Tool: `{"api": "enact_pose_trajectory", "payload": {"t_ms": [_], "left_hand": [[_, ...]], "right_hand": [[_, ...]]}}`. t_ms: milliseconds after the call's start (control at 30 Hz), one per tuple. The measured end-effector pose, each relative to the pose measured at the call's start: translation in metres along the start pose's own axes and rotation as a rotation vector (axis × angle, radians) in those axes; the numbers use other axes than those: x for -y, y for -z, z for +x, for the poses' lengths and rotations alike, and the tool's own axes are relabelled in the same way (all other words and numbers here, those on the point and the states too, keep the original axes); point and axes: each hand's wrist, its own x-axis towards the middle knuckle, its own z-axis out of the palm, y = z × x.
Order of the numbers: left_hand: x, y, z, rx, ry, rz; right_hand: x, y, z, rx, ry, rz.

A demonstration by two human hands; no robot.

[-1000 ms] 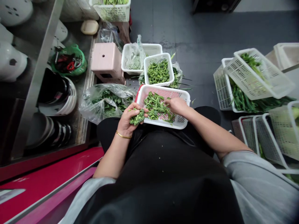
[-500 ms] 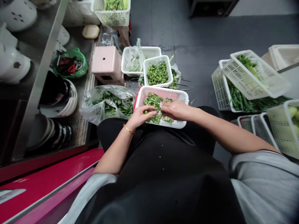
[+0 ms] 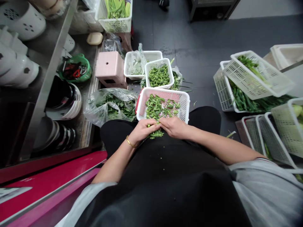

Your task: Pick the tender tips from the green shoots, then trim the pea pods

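Both hands meet over my lap at the near edge of a white plastic basket point(image 3: 186, 110). A green vegetable stalk with a bushy, broccolini-like head point(image 3: 156, 135) hangs below the fingers of my left hand point(image 3: 143, 130), which is closed round it. My right hand point(image 3: 175, 127) pinches the stalk's upper end, its fingertips against those of the left. Inside the basket lie cut green florets and stalks point(image 3: 153, 105), heaped mostly to the left. Fingers partly hide the stalk.
Just beyond stands a smaller white basket point(image 3: 147, 78) of green florets. A clear bag of leafy greens point(image 3: 94, 108) lies left, below a pink stool point(image 3: 106, 64). Metal shelving point(image 3: 50, 61) with pots runs along the left; stacked vegetable baskets point(image 3: 221, 83) stand right.
Both hands have drawn back from inside the basket towards my body. The stalk now shows hanging below them. The view has shifted slightly, and a dark shoe shows at the top.
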Motion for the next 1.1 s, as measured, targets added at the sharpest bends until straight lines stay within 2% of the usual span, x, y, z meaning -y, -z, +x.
{"api": "enact_pose_trajectory", "payload": {"t_ms": [100, 167, 233, 300, 333, 367, 433, 467, 500, 567, 633, 700, 767, 867, 933, 1000, 1033, 1100], "left_hand": [[-0.008, 0.006, -0.002, -0.045, -0.123, 0.146], [-0.010, 0.018, -0.003, -0.190, -0.157, 0.052], [-0.009, 0.034, -0.003, -0.407, -0.187, -0.219], [-0.005, 0.046, -0.002, -0.525, -0.182, -0.516], [-0.003, 0.050, 0.000, -0.520, -0.150, -0.618], [-0.001, 0.051, 0.002, -0.492, -0.097, -0.676], [0.003, 0.048, 0.008, -0.434, 0.027, -0.689], [0.005, 0.046, 0.011, -0.415, 0.082, -0.674], [0.008, 0.043, 0.015, -0.408, 0.132, -0.655], [0.013, 0.039, 0.022, -0.415, 0.209, -0.604], [0.019, 0.039, 0.027, -0.436, 0.240, -0.517], [0.024, 0.041, 0.033, -0.463, 0.219, -0.379], [0.028, 0.040, 0.039, -0.498, 0.189, -0.210], [0.030, 0.031, 0.051, -0.519, 0.144, 0.036], [0.028, 0.022, 0.059, -0.462, 0.090, 0.126], [0.026, 0.015, 0.063, -0.331, 0.082, 0.100], [0.024, 0.014, 0.062, -0.252, 0.111, 0.050], [0.022, 0.014, 0.058, -0.106, 0.205, -0.064]], "right_hand": [[-0.001, -0.005, -0.006, 0.043, -0.170, 0.451], [-0.008, -0.004, -0.014, 0.176, -0.274, 0.652], [-0.019, 0.001, -0.020, 0.354, -0.310, 0.626], [-0.032, 0.010, -0.017, 0.496, -0.273, 0.411], [-0.039, 0.014, -0.010, 0.512, -0.253, 0.286], [-0.046, 0.016, 0.002, 0.466, -0.257, 0.167], [-0.062, 0.015, 0.034, 0.263, -0.344, 0.006], [-0.072, 0.011, 0.053, 0.121, -0.428, -0.053], [-0.081, 0.005, 0.071, 0.038, -0.500, -0.081], [-0.101, -0.009, 0.102, 0.005, -0.607, -0.027], [-0.116, -0.021, 0.117, -0.007, -0.690, 0.123], [-0.123, -0.025, 0.117, -0.050, -0.743, 0.266], [-0.119, -0.021, 0.106, -0.119, -0.762, 0.429], [-0.097, -0.009, 0.080, -0.163, -0.693, 0.774], [-0.078, -0.002, 0.064, -0.154, -0.607, 0.962], [-0.062, 0.003, 0.051, -0.131, -0.530, 0.984], [-0.056, 0.006, 0.044, -0.108, -0.482, 0.924], [-0.045, 0.011, 0.033, -0.052, -0.337, 0.652]]}}
